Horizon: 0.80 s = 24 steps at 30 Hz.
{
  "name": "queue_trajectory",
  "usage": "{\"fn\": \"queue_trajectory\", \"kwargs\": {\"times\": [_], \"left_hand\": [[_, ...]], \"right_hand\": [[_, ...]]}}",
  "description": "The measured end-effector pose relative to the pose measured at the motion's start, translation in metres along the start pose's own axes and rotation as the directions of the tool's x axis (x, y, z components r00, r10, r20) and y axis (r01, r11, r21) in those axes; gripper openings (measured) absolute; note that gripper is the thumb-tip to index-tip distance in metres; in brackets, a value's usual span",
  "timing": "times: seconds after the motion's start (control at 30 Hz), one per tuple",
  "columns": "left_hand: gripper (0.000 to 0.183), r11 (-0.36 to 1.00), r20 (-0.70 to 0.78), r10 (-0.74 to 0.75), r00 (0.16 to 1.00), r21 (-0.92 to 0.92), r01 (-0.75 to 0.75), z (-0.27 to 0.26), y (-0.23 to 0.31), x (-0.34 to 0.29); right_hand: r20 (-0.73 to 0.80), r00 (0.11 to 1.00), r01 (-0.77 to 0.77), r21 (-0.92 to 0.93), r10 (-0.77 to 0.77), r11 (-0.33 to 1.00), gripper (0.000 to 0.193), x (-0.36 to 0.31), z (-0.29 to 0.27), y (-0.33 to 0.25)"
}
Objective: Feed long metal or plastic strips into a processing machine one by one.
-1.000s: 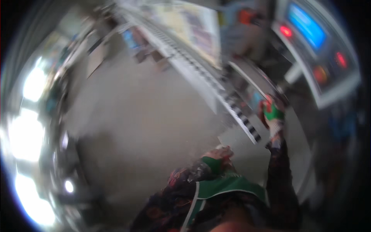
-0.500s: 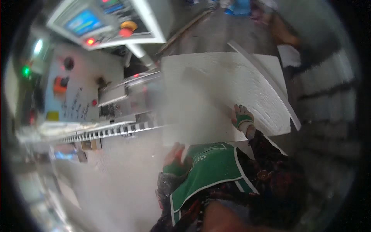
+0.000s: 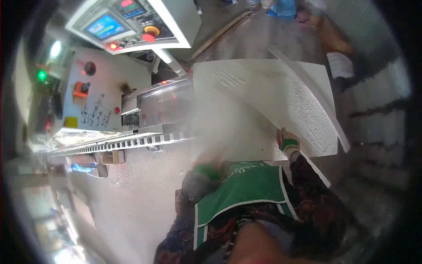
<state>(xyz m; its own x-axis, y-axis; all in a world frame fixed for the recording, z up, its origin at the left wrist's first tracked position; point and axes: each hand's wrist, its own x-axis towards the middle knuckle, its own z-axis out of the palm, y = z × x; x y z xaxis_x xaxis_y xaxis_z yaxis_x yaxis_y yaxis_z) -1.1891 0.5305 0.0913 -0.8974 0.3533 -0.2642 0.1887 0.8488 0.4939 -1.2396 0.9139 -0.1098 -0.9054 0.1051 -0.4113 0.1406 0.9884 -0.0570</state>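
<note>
A large white panel (image 3: 259, 79) with a patchy rough surface lies in front of me. My right hand (image 3: 288, 140), in a green and white fingerless glove, is at its near right part, fingers curled on a narrow white strip (image 3: 317, 170) that runs slantwise over the panel and past its near edge. Another long pale strip (image 3: 314, 90) crosses the panel's right side. By the near left edge, close to my green apron (image 3: 246, 189), my left hand (image 3: 208, 166) is smeared by motion and haze; its fingers cannot be made out.
At the upper left a control box (image 3: 132, 26) with a screen and a red button stands on a post. Below it are a machine cabinet (image 3: 99, 88) and a long toothed rail (image 3: 127, 144) reaching the panel. A small cardboard box (image 3: 113, 157) sits beyond the rail.
My right hand has gone from lying flat with spread fingers to curled fingers on the strip. The left hand has moved up toward the panel's near edge. The whole view has shifted slightly.
</note>
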Motion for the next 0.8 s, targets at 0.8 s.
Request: {"fn": "queue_trajectory", "kwargs": {"times": [0.8], "left_hand": [[0.061, 0.955, 0.001, 0.013, 1.0, -0.296, -0.012, 0.007, -0.026, 0.019]], "right_hand": [[-0.353, 0.923, 0.292, 0.393, -0.15, 0.872, 0.038, -0.011, 0.006, 0.017]]}}
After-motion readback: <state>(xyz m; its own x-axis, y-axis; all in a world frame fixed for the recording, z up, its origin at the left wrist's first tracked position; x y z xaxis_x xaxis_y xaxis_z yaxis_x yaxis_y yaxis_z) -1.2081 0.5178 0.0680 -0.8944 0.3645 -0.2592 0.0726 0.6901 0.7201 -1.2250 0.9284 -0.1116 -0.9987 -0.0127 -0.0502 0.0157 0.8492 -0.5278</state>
